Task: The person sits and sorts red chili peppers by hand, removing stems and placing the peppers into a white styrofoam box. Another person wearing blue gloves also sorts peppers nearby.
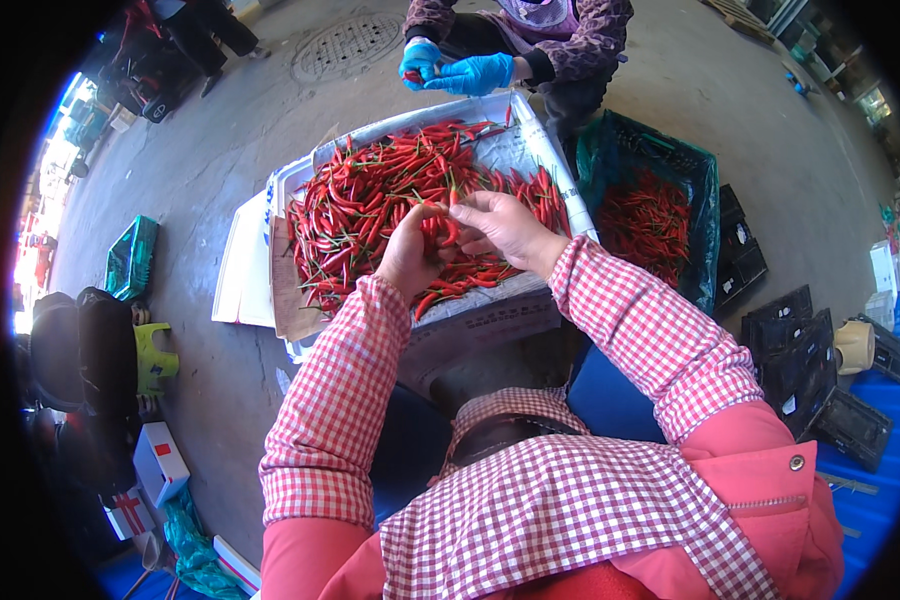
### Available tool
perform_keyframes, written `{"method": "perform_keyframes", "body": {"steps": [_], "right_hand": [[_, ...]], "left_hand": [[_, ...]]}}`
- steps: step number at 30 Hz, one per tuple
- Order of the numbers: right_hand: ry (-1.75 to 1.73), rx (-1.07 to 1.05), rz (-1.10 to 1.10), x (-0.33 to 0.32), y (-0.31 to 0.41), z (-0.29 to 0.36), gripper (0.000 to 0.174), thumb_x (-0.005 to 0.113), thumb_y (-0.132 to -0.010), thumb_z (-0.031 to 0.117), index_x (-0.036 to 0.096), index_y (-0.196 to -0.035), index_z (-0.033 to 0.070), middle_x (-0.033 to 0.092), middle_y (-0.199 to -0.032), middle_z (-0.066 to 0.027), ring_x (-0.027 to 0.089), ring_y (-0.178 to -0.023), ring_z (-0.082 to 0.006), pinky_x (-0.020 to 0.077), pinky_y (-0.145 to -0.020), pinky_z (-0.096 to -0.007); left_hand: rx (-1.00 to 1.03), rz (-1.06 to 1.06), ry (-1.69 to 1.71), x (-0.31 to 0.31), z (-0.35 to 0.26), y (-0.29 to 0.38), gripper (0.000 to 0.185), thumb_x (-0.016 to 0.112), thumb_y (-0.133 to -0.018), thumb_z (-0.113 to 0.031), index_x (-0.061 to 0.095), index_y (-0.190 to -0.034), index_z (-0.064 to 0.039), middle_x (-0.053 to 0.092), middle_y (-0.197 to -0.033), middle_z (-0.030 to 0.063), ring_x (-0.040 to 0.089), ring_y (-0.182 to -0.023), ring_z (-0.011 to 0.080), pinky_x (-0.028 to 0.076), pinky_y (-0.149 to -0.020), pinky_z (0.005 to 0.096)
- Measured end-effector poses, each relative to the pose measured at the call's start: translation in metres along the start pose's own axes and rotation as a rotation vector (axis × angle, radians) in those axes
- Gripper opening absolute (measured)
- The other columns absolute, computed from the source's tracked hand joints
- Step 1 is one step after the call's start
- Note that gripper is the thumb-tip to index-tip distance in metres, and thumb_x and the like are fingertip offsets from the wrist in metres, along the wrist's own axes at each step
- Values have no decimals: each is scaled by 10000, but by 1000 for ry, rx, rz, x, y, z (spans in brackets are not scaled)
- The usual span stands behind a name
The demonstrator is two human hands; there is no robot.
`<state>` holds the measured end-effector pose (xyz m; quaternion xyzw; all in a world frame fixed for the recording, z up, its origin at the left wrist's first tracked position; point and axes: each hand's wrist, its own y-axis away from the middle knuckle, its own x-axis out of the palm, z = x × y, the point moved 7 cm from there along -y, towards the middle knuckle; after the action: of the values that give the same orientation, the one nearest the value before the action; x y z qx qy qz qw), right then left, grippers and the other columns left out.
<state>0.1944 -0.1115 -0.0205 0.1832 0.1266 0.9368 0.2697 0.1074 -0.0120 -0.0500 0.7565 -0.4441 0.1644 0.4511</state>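
Before me stands a white foam box (pixel 520 112) lined with printed paper and heaped with red chili peppers (pixel 375 180) with green stems. Over the near part of the heap my left hand (pixel 412 251) is closed around a few red chilies (pixel 441 229). My right hand (pixel 506 229) pinches a single chili (pixel 454 196) between thumb and forefinger, its stem pointing up, close beside the left hand. The fingers partly hide what the left hand holds.
Across the box a co-worker's blue-gloved hands (pixel 469 75) hold a red chili. At right stands a green crate (pixel 709 217), lined with plastic, with chilies inside. Black crates (pixel 791 360) lie farther right. A white foam lid (pixel 241 262) leans at the box's left, and a green stool (pixel 154 360) stands beyond.
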Motion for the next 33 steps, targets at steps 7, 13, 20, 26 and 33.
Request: {"method": "perform_keyframes", "body": {"steps": [7,13,20,26,33], "right_hand": [[678,-190,-164,3,3,22,193,653,-979,141,683,-995,-49,747,-840,-134,754,-765,-215,586,-709,-337],[250,-131,106,17,-1,20,283,599,-990,43,638,-1235,-93,726,-1111,-171,734,-960,-214,600,-790,-316],[792,-190,-65,-34,12,57,241,638,-981,146,719,-1171,22,756,-1037,-134,734,-925,-228,592,-804,-344],[1517,-162,175,-48,22,6,178,687,-894,99,778,-1045,78,755,-1050,-143,711,-1010,-300,544,-932,-419],[1687,-255,256,-37,26,-31,301,593,-918,6,716,-1186,66,641,-1161,-164,668,-1054,-347,542,-921,-435]], "left_hand": [[163,-48,-333,30,-3,9,296,654,-991,-410,614,-996,-117,633,-773,-3,569,-605,111,435,-493,254],[205,-66,-234,2,-20,-1,226,628,-1017,-304,636,-941,-91,592,-686,5,529,-555,105,421,-459,251],[183,99,218,-9,-64,8,244,640,-994,-286,545,-848,-116,551,-724,8,538,-606,100,469,-498,220],[219,-33,157,-28,-79,30,143,616,-1014,-176,592,-1055,-41,669,-939,84,686,-797,201,647,-709,291],[98,115,-234,-19,-58,34,73,612,-1014,-112,595,-1080,-86,639,-892,24,622,-695,108,532,-598,233]]}}
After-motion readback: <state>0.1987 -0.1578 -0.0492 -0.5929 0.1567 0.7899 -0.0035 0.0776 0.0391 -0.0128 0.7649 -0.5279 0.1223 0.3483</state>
